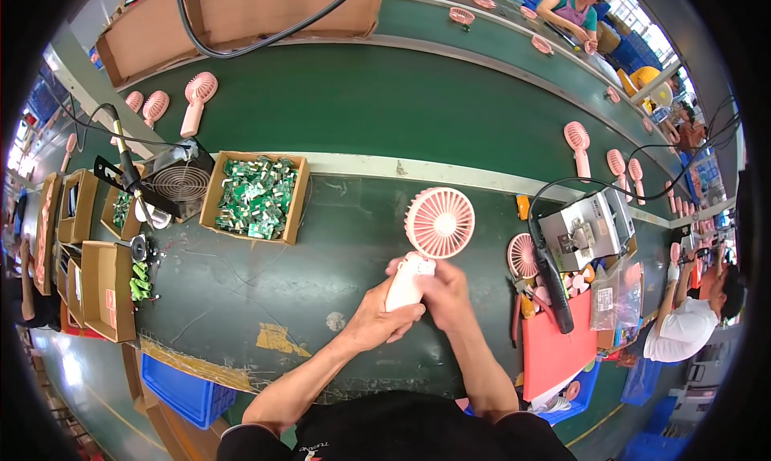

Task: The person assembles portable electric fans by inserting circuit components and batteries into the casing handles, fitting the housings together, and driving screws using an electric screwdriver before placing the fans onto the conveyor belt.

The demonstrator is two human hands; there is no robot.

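Observation:
A pink handheld fan (440,222) is held over the dark green workbench (321,268), its round grille pointing away from me. My left hand (377,315) wraps round the pale handle from the left and below. On the other side, my right hand (446,296) is closed against the handle, with its thumb lying across the front. The fingertips behind the handle are hidden.
A cardboard box of green circuit boards (257,200) stands left, beside a black fume fan (178,180). To the right are a black-handled electric screwdriver (554,292), a metal device (582,234), pliers (526,292) and a red sheet (554,348). Pink fans lie on the green conveyor (385,99).

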